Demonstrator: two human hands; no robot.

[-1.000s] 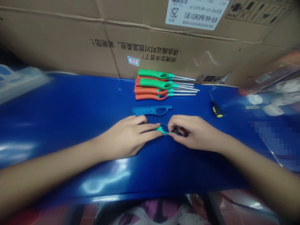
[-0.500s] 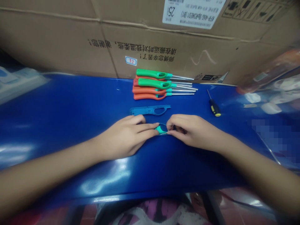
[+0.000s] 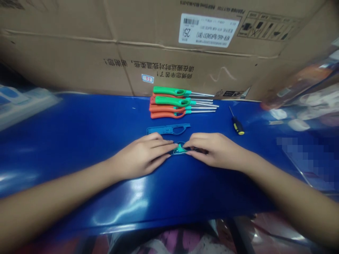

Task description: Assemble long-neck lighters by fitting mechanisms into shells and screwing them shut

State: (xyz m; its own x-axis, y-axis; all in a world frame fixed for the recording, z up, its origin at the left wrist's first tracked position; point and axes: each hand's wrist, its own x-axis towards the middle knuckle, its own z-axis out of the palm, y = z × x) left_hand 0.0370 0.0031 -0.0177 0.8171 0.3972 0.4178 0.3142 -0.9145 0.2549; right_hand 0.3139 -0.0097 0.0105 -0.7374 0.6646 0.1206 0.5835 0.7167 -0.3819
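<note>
My left hand [image 3: 144,157] lies on the blue table [image 3: 79,141], its fingers pressing down on a blue lighter shell half with a teal trigger piece [image 3: 180,149]. My right hand [image 3: 212,150] meets it from the right, fingertips pinched on the same part at the trigger. Most of the shell is hidden under both hands. A second blue shell half [image 3: 168,129] lies flat just beyond my hands.
A stack of finished green and orange stick lighters [image 3: 174,104] with metal tubes sits further back. A small yellow-and-black screwdriver [image 3: 237,123] lies to the right. A large cardboard box [image 3: 159,46] walls the back. Blurred bags and items crowd the right edge.
Both hands stay on the part; the fingertips have closed in over the teal trigger, covering more of it. The view has tilted slightly upward.
</note>
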